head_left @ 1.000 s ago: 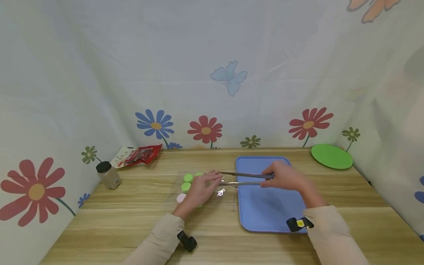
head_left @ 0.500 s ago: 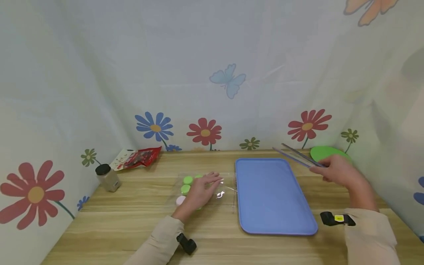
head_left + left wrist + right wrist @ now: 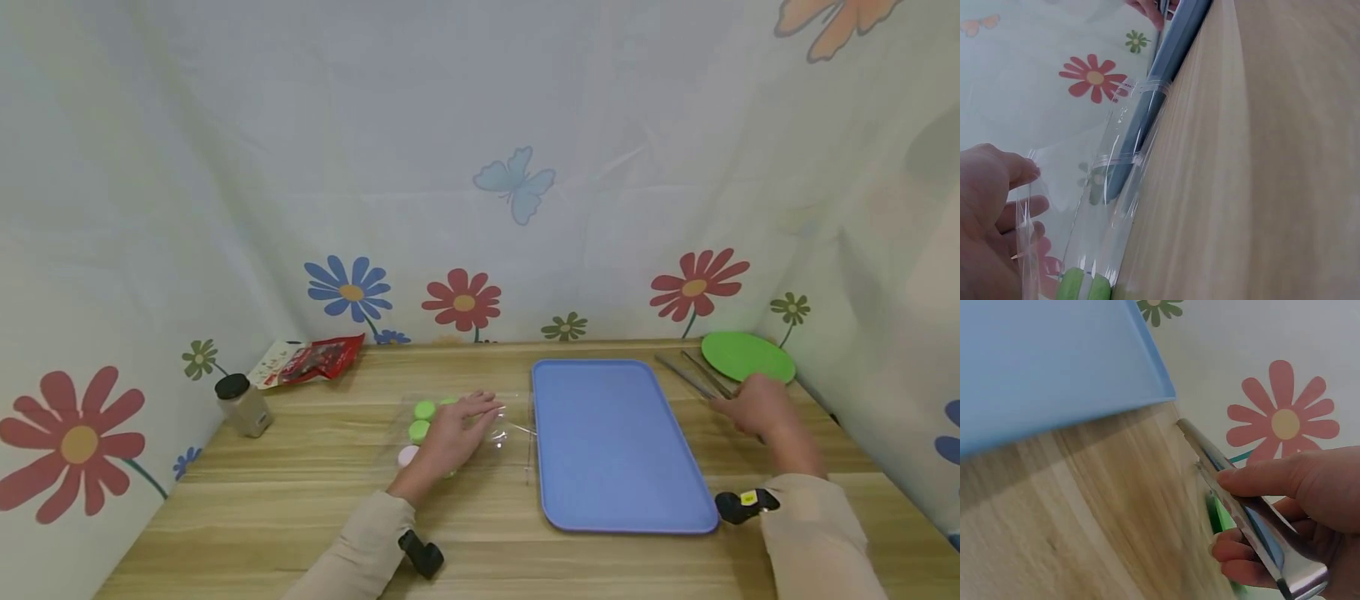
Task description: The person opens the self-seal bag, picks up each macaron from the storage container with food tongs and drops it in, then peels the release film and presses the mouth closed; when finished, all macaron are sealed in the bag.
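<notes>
My left hand [image 3: 453,433] rests with fairly straight fingers over a clear plastic box [image 3: 1100,219] on the table. Inside the box lie green macarons [image 3: 419,431], and a pale pink one [image 3: 407,455] sits near its left side. Part of the contents is hidden beneath the hand. On the right, my right hand [image 3: 765,408] grips metal tongs [image 3: 1263,534], thumb on one arm and fingers curled round the other side. The tongs' tips are parted and lie low over the table, between the blue tray [image 3: 630,442] and the green plate [image 3: 746,357].
A jar with a black lid [image 3: 245,406] stands at the left edge, near a red and white packet [image 3: 309,360] at the back. The wooden table [image 3: 480,542] meets a flowered curtain [image 3: 420,167] behind and at both sides.
My right hand has carried the tongs from the plastic box across the blue tray to its right side, then lowered them towards the table. My left hand has stayed on the box.
</notes>
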`<state>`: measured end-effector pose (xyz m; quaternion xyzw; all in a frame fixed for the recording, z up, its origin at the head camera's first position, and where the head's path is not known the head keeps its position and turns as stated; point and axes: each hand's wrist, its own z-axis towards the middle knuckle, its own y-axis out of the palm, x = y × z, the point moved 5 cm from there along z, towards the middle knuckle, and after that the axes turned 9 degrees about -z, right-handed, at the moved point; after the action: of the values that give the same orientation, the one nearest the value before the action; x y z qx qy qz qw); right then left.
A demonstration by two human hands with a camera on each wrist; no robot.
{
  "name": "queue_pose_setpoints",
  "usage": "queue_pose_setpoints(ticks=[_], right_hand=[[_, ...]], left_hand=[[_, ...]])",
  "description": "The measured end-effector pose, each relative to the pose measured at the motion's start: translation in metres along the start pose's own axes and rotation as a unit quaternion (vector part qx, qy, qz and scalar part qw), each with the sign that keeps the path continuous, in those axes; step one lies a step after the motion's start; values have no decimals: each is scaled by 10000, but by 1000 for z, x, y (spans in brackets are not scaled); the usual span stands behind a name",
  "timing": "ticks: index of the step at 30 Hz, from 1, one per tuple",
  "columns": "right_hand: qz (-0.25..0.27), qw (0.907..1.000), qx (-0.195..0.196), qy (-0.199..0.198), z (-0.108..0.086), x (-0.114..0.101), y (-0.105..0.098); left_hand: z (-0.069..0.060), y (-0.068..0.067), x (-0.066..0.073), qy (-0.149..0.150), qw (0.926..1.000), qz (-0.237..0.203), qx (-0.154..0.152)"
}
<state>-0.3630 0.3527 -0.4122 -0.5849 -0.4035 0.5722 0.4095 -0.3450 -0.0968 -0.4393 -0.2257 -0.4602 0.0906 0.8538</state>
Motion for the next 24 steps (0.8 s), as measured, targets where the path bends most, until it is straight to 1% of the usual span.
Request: queue_pose_setpoints(ticks=[5, 7, 10, 16, 24], right_hand=[[-344, 9990, -100, 271, 2, -1, 3], [-435, 9983, -143, 368, 3, -2, 4], [-470, 9971, -320, 513, 2, -4, 7], [-466, 9962, -607, 419, 1, -11, 12], [-541, 9959, -567, 445, 3, -11, 13]], left_hand=[[0, -1, 1, 102, 9999, -59, 60], [0, -1, 1, 99, 9999, -81, 66], [-1, -1, 2, 66, 9999, -90, 46], [-1, -1, 3, -21, 10000, -82, 29], [-2, -1, 3, -80, 10000, -21, 52]])
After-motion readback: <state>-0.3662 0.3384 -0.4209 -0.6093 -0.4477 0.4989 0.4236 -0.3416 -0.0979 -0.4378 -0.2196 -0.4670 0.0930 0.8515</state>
